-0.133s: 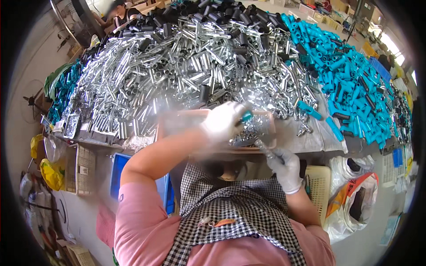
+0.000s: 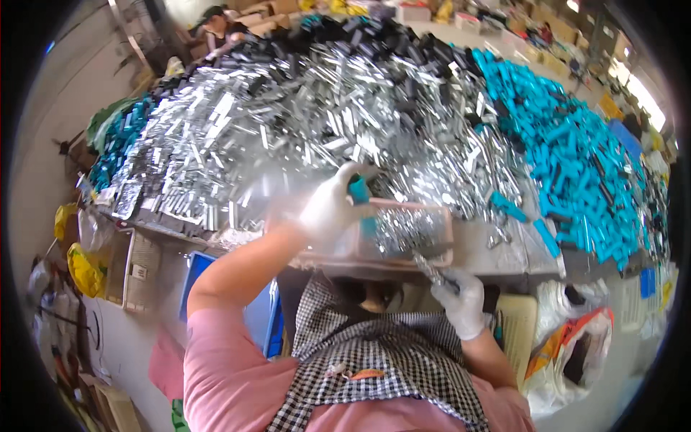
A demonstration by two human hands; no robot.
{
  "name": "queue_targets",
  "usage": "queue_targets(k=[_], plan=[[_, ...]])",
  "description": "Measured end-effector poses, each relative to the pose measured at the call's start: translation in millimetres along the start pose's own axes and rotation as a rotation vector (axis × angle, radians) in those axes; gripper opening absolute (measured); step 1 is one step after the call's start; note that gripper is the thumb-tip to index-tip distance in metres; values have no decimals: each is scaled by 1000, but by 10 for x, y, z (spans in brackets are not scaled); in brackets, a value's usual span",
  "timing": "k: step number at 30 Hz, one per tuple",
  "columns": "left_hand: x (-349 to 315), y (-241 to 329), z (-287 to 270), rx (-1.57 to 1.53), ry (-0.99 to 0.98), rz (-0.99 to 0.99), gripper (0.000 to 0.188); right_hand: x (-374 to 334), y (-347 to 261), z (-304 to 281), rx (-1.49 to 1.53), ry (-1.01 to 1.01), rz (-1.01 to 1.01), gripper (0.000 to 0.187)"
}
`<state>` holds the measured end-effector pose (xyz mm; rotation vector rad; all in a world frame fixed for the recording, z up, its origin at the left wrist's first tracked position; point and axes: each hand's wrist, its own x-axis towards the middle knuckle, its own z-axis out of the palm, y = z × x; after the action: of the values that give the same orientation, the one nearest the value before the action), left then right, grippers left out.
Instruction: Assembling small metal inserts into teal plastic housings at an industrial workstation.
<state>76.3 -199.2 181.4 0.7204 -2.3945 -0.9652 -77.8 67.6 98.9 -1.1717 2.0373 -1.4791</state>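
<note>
View from the head: we see the gloved left hand partly curled, thumb and fingers about a teal piece beside a pinkish tray of small metal parts. We find the gloved right hand closed around a slender metal piece, its tip near the tray's front edge. Beyond, we note heaped silvery tubes.

A tray sits at the near edge of the desk, with metal parts in it. Behind it, metal tubes heap across the middle; sleeves lie behind those, toward the far edge. Plastic pieces cover the right side. Below the near edge, a crate stands left, a sack right.
</note>
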Motion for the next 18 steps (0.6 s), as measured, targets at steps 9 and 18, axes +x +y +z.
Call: queue_targets(k=[9,18], plan=[[-966,-284,40,-661,14,-514,30,-49,-59,319,116,-108,-50,28],[-1010,-299,127,-572,-667,-347,27,-253,-112,362,97,-271,-70,29]])
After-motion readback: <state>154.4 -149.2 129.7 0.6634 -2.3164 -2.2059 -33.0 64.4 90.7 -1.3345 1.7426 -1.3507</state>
